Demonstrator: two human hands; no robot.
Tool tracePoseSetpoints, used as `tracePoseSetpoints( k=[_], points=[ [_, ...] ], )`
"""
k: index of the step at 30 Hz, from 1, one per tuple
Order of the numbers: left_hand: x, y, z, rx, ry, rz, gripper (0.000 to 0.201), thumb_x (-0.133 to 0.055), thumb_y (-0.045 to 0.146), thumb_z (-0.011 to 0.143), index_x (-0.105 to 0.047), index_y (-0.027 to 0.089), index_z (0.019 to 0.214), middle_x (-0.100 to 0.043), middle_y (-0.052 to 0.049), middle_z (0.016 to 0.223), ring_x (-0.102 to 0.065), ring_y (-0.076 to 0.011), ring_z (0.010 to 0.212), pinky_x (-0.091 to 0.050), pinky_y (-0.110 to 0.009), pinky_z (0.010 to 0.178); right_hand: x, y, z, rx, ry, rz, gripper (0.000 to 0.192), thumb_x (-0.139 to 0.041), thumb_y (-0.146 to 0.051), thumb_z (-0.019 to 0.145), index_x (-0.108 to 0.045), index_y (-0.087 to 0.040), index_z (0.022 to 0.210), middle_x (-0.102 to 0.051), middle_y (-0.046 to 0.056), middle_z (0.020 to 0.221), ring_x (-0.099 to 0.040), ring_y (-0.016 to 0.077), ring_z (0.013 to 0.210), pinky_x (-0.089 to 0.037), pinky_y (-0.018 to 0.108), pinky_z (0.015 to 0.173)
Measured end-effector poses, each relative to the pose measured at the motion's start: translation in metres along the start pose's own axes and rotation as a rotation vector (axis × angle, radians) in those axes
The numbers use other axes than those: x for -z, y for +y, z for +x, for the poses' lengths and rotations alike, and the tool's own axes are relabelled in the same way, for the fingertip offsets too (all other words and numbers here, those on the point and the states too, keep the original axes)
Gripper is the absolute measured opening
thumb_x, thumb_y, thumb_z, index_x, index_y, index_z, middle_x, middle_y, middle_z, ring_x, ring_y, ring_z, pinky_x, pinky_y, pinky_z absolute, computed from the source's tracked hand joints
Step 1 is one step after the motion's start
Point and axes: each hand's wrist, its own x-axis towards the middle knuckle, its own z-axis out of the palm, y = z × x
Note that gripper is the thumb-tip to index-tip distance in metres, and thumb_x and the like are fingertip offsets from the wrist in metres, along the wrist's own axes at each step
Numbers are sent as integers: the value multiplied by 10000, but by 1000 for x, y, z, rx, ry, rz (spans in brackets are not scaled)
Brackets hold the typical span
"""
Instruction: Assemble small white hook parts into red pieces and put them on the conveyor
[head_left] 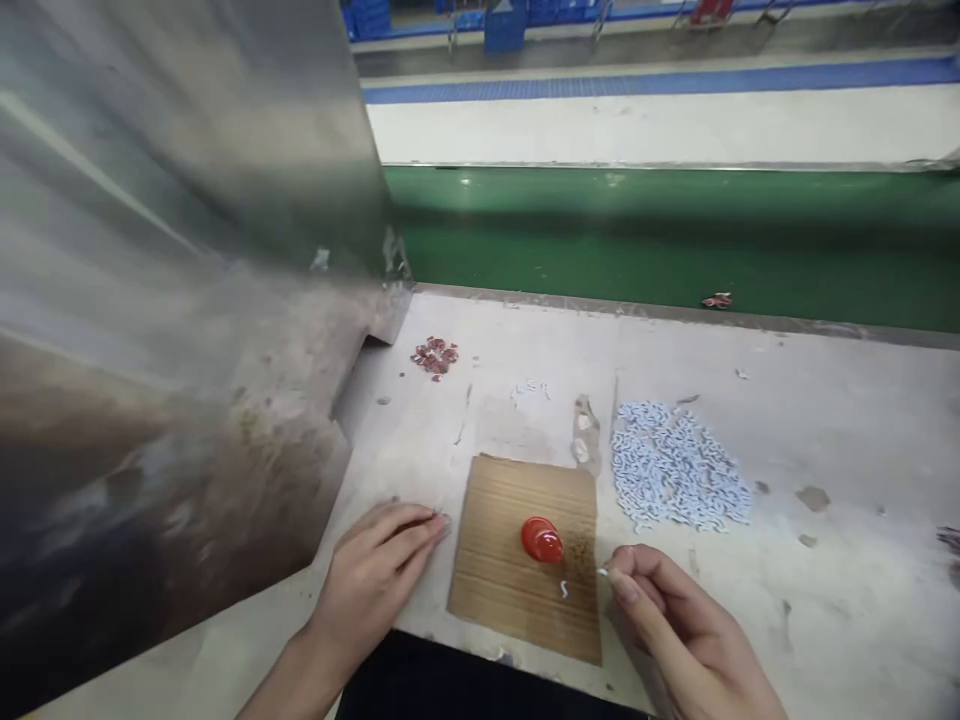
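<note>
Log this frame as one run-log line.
left hand: flat on table, beside cardboard sheet | right hand: pinching small white piece | red cap: on cardboard | white pieces pile: right

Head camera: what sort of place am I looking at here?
Most likely a factory assembly line. A worn workbench sits beside a green conveyor belt, with a heap of small white parts on it. The right hand pinches one white piece beside a cardboard pad bearing a red cap.
</note>
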Motion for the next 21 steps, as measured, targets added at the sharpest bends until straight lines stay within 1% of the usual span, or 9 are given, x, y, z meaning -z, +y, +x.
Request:
tracePoseSetpoints(
  k=[2,4,6,8,12,14,16,18,21],
  points=[
    [-4,-13,-2,-40,-46,59,228,-711,31,949,-786,165,1118,-804,-98,1098,-741,-236,987,-635,-353,887,0,-1,6,47,-51,-56,375,-611,-621,1013,-633,-264,900,-457,-42,767,-388,145,671,-392,191,590],
    [-1,-18,-7,-64,-95,82,262,-698,58,967,-770,181,1186,-778,-102,1217,-711,-249,1083,-620,-360,941,2,0,11,82,-124,-110,360,-550,-586,1055,-609,-263,908,-468,-45,752,-421,143,652,-410,197,583],
    [6,-18,-10,-32,-138,120,301,-647,115,1014,-720,173,1299,-736,-127,1295,-699,-254,1143,-622,-352,958,4,1,14,99,-163,-150,344,-512,-554,1080,-592,-263,914,-489,-44,745,-457,146,646,-428,206,580],
    [11,-17,-9,8,-200,167,307,-582,172,1055,-692,172,1341,-712,-141,1295,-715,-251,1137,-640,-337,926,4,0,16,117,-152,-182,333,-508,-539,1083,-593,-263,916,-519,-35,752,-500,155,669,-448,220,600],
    [19,-17,3,-16,-307,123,239,-512,175,1072,-748,203,1100,-743,-88,1165,-780,-198,1007,-647,-260,873,-3,0,18,193,-61,-263,325,-530,-527,1068,-609,-262,898,-524,-27,736,-502,174,659,-426,266,604],
    [25,-17,10,-10,-349,78,230,-514,151,1054,-731,201,1113,-750,-71,1103,-796,-177,928,-642,-222,816,-6,2,19,219,-22,-310,297,-544,-489,1069,-616,-263,891,-530,-22,737,-490,180,640,-399,293,595],
    [31,-16,16,26,-414,40,247,-519,128,1028,-722,196,1151,-734,-57,1025,-788,-160,824,-632,-205,732,-7,4,20,226,-3,-352,262,-557,-448,1071,-629,-266,897,-542,-15,746,-498,188,639,-391,311,605],
    [37,-14,20,73,-463,-9,264,-522,93,998,-745,188,1103,-709,-42,946,-761,-144,747,-619,-202,693,-7,4,19,230,0,-376,251,-560,-437,1070,-639,-269,902,-559,-9,752,-519,194,640,-401,319,615],
    [40,-5,24,192,-430,-192,251,-618,47,932,-809,208,959,-709,-27,869,-737,-131,710,-605,-178,649,-10,-3,10,185,55,-329,302,-592,-533,1039,-651,-282,880,-542,-13,727,-506,194,631,-407,311,606]
  ],
)
